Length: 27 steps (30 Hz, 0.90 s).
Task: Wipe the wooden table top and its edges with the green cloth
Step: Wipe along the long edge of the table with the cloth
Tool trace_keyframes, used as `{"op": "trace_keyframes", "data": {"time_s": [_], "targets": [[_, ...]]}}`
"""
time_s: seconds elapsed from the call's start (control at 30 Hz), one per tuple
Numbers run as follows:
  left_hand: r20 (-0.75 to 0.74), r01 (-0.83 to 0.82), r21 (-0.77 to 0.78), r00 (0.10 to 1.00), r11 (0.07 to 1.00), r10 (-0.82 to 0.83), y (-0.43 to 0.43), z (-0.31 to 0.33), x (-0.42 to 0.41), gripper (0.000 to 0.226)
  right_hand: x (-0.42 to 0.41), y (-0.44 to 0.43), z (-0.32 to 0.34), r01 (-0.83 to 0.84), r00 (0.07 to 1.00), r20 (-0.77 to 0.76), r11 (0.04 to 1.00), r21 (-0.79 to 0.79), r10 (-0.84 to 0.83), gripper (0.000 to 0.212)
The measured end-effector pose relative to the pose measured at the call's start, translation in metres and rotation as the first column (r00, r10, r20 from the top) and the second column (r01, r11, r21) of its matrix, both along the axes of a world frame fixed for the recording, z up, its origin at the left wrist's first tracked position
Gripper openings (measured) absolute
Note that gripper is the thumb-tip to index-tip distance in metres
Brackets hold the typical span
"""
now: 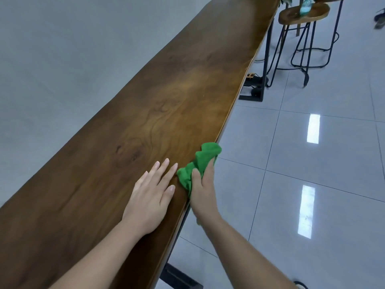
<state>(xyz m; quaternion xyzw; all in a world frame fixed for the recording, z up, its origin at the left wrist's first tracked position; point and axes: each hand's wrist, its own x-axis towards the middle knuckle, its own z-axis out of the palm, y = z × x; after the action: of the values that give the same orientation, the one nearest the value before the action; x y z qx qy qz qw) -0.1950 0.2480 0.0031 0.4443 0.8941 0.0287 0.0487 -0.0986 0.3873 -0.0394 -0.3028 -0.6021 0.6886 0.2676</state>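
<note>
A long, narrow wooden table top runs from the near left to the far right along a grey wall. My right hand grips the bunched green cloth and presses it over the table's right edge, with the thumb on top and the fingers wrapped around the side. My left hand lies flat on the wood just left of the cloth, fingers spread and holding nothing.
A grey wall borders the table's left side. Glossy white floor tiles lie to the right. A wooden stool on black metal legs carries a bottle at the far right. Black table legs and cables stand beneath.
</note>
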Motion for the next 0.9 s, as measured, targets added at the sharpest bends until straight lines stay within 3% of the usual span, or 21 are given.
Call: {"op": "trace_keyframes", "data": {"time_s": [0.17,0.3,0.47,0.6,0.73,0.9], "targets": [[-0.007,-0.016,-0.014,1.000,1.000,0.016,0.001,0.000,0.001,0.066,-0.052,0.092,0.001,0.079,0.994,0.069,0.994,0.072,-0.084,0.070],[0.005,-0.023,-0.005,1.000,1.000,0.023,0.002,0.002,0.002,0.071,-0.054,0.099,0.001,0.059,0.993,0.101,0.997,0.053,-0.064,0.071],[0.030,-0.017,0.010,0.999,1.000,0.017,-0.013,0.000,0.006,0.068,-0.011,0.012,-0.002,0.018,0.999,0.037,0.996,0.083,-0.021,0.072],[0.007,-0.001,0.005,1.000,1.000,0.001,-0.050,-0.003,0.018,0.063,0.042,-0.092,-0.005,-0.030,0.999,-0.022,0.999,0.024,0.031,0.067],[0.009,-0.034,0.003,0.999,0.999,0.034,-0.082,-0.001,0.030,0.061,0.083,-0.174,-0.003,-0.072,0.997,0.023,0.993,-0.091,0.074,0.068],[0.010,-0.073,0.005,0.997,0.997,0.073,-0.106,-0.001,0.040,0.060,0.094,-0.185,-0.003,-0.114,0.993,0.018,0.989,-0.095,0.116,0.069]]}}
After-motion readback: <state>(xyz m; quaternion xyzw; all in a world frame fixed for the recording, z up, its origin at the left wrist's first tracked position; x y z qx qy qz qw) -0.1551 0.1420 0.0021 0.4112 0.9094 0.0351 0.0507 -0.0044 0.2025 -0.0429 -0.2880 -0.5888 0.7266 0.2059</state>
